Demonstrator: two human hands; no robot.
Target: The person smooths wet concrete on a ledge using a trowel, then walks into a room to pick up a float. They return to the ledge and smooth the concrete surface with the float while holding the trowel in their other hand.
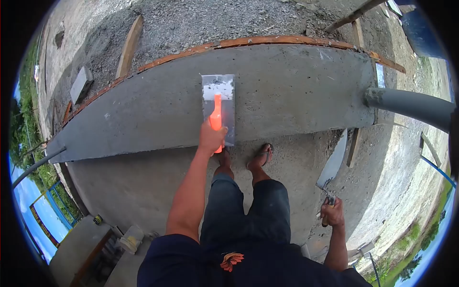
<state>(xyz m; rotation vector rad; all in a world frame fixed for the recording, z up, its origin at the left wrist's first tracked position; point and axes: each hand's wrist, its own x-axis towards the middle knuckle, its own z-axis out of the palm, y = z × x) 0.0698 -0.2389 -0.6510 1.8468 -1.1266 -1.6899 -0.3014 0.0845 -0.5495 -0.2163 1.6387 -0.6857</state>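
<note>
"Flat trowel [218, 107], count one: location?"

"At the grey slab [296, 91], about mid-length, plate reaching the near edge. Full contact underneath: cannot tell. Left hand [212, 137]: fingers closed round the orange handle."

"Right hand [333, 213]?"

"Fingers wrapped round the grip of one pointed trowel [333, 161], held off the slab's near side, to the right. Tools: two. Hands: two."

"Anything in the way along the slab?"

"Pipes, two: a thick grey pipe [411, 106] over the right end, a thinner dark pipe [38, 166] at the left end. One reddish-brown board [267, 40] borders the far edge. Two sandalled feet [262, 156] stand at the near edge, just below the flat trowel."

"Farther out?"

"Beyond the board: gravel [201, 21], and one pale block [81, 85] at left. One blue barrel [424, 32], upper right. One whitish container [131, 239], lower left, contents too small to read."
</note>
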